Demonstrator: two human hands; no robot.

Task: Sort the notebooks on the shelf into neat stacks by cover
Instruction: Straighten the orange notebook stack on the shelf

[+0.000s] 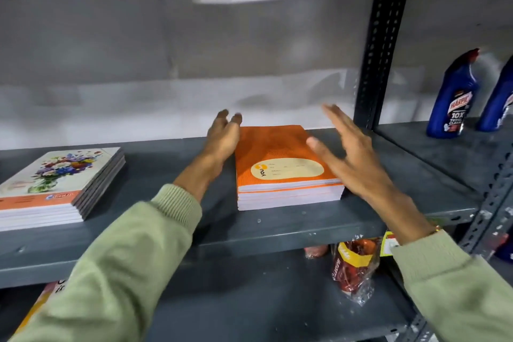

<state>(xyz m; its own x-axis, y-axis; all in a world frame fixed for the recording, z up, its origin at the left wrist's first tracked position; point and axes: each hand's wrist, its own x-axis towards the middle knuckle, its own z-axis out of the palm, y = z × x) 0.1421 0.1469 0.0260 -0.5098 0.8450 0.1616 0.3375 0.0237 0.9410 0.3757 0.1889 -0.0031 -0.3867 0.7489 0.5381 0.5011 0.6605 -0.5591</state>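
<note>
- Two blue cleaner bottles (455, 94) are seen standing upright at the right edge of the frame; the farther right one is cut off.
- A crinkled clear packet with red contents (354, 266) is seen at lower right.
- A perforated dark upright post (380, 58) is seen at upper right.

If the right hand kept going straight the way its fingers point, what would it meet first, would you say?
Probably nothing on the shelf: the right hand points up and back, above the orange notebook stack, so the pale back wall seems first, though depth is unclear.
</note>
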